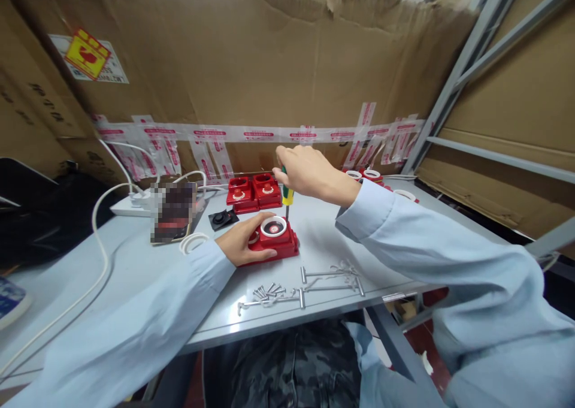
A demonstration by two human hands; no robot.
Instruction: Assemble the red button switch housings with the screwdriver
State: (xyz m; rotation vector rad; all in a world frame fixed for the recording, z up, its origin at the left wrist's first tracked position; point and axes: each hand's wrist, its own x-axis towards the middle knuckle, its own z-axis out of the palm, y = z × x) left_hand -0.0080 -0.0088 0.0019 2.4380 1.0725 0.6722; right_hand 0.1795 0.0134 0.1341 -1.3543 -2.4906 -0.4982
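My right hand (302, 169) is closed around the green and yellow handle of a screwdriver (288, 197). The shaft points straight down to the far right corner of a red plastic housing (283, 247); its tip is too small to make out. A white ring (274, 226) with a dark centre sits on top of that housing. My left hand (245, 240) grips the housing from its left side, thumb along the near face. Close to the table's front edge lie several loose screws (268, 292) and thin metal T-shaped rods (302, 298) with white string.
Behind the housing stand two red housings (254, 193), with a black part (223, 218) in front. To the left are a phone (174, 213), a power strip (130, 204) and a white cable (99, 234). More white-ringed red parts (372, 174) lie back right. Cardboard (278, 66) walls the far side.
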